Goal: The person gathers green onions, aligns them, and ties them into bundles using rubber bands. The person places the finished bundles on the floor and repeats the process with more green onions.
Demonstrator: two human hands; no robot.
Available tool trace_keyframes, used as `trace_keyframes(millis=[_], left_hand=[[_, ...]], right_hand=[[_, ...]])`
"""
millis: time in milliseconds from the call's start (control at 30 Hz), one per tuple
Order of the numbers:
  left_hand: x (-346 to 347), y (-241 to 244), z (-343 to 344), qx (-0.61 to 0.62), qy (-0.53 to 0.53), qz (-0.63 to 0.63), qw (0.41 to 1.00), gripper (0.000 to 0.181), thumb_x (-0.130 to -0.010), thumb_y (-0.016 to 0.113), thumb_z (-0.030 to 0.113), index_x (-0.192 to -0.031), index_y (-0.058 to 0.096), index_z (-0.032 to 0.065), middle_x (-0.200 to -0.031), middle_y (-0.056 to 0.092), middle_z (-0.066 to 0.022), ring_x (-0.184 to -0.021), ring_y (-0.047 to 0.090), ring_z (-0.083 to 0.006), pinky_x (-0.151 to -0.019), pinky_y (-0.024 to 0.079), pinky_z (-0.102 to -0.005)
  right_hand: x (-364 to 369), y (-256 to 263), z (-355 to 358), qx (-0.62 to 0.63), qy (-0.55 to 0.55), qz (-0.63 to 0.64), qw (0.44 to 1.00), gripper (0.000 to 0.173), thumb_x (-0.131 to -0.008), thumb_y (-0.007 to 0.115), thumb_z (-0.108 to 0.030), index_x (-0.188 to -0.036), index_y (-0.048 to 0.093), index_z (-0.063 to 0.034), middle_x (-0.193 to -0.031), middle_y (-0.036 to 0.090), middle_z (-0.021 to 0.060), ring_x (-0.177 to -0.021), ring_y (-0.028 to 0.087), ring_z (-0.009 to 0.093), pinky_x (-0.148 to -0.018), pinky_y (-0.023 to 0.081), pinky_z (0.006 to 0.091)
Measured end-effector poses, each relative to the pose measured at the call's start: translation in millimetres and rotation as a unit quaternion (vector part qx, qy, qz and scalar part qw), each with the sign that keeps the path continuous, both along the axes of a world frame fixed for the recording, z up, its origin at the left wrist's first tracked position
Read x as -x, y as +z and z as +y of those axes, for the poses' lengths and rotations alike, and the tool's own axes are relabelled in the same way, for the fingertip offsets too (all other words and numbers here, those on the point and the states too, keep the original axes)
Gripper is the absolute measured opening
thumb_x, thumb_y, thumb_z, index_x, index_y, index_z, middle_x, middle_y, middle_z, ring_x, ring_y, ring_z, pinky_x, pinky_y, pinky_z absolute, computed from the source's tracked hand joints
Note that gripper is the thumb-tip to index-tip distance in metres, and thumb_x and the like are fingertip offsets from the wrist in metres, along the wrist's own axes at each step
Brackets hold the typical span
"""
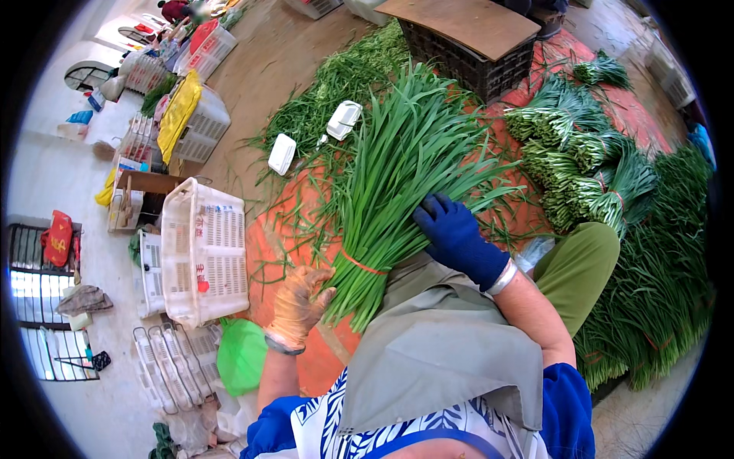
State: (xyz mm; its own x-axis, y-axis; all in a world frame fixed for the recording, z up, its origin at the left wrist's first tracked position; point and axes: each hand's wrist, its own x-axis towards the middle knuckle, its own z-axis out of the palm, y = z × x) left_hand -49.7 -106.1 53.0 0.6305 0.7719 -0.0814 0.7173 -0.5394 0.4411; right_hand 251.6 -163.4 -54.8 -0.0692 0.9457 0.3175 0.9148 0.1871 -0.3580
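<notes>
A large bundle of long flat green leaves, apparently garlic chives [390, 195], lies before me and partly against my lap. A red band [362, 263] circles it near the stem ends. My right hand [456, 238], in a dark blue knit glove, curls its fingers over the leaves on the bundle's right side. On the other side is my left hand [301, 304], in a tan glove, its thumb and fingers apart beside the stems. Its fingertips reach the bundle's edge; whether they press on it is unclear. A grey apron [441, 350] covers my lap.
Tied bundles [579, 155] are stacked at right, beside a long heap of chives [648, 281]. Loose trimmings [344, 86] and two white foam boxes [344, 120] lie ahead on the floor. A white plastic crate [221, 258] stands left; a board-topped black crate [464, 57] stands ahead.
</notes>
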Motion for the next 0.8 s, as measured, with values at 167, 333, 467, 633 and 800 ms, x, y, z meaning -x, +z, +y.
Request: trace_keyframes(millis=[167,333,467,633,800], left_hand=[[0,-5,-2,-0.015,0.025,0.104,0.994,0.052,-0.075,0.065,0.002,-0.125,0.055,0.0125,-0.11,0.062,-0.0121,-0.099,0.061,-0.032,-0.083,0.051,-0.0403],[-3,-13,4,-0.138,-0.055,0.022,0.989,0.046,-0.075,0.066,0.003,-0.119,0.059,0.0122,-0.107,0.063,-0.0099,-0.097,0.062,-0.0304,-0.08,0.053,-0.04],[-14,-18,10,-0.147,-0.099,0.004,0.984,0.03,-0.074,0.069,0.004,-0.103,0.065,0.0112,-0.094,0.065,-0.0093,-0.087,0.063,-0.0285,-0.072,0.051,-0.0395],[-21,-19,6,-0.245,-0.088,0.02,0.965,0.022,-0.075,0.07,0.006,-0.095,0.067,0.013,-0.084,0.062,-0.0057,-0.078,0.061,-0.027,-0.063,0.049,-0.0386],[-16,-26,-9,-0.189,-0.034,0.03,0.981,0.019,-0.077,0.069,0.008,-0.095,0.067,0.0125,-0.082,0.062,-0.0066,-0.078,0.061,-0.0278,-0.067,0.049,-0.0392]], right_hand=[[-1,1,-2,-0.019,0.004,0.012,1.0,0.064,-0.062,0.073,-0.019,-0.123,0.053,-0.0103,-0.129,0.048,0.0164,-0.116,0.049,0.036,-0.084,0.046,0.0459],[1,0,-2,-0.007,-0.002,0.012,1.0,0.063,-0.062,0.073,-0.019,-0.122,0.053,-0.0102,-0.127,0.049,0.0165,-0.115,0.049,0.037,-0.083,0.046,0.0459],[1,-1,-2,-0.006,-0.005,0.008,1.0,0.064,-0.062,0.073,-0.02,-0.122,0.053,-0.0102,-0.127,0.049,0.0161,-0.115,0.049,0.037,-0.083,0.046,0.0462],[1,-2,-3,-0.004,-0.007,0.012,1.0,0.065,-0.063,0.073,-0.02,-0.123,0.053,-0.0103,-0.13,0.048,0.0161,-0.116,0.048,0.037,-0.083,0.046,0.0465],[1,-3,-3,-0.017,-0.009,0.006,1.0,0.065,-0.063,0.072,-0.021,-0.124,0.053,-0.0102,-0.132,0.047,0.0165,-0.117,0.048,0.037,-0.083,0.046,0.0463]])
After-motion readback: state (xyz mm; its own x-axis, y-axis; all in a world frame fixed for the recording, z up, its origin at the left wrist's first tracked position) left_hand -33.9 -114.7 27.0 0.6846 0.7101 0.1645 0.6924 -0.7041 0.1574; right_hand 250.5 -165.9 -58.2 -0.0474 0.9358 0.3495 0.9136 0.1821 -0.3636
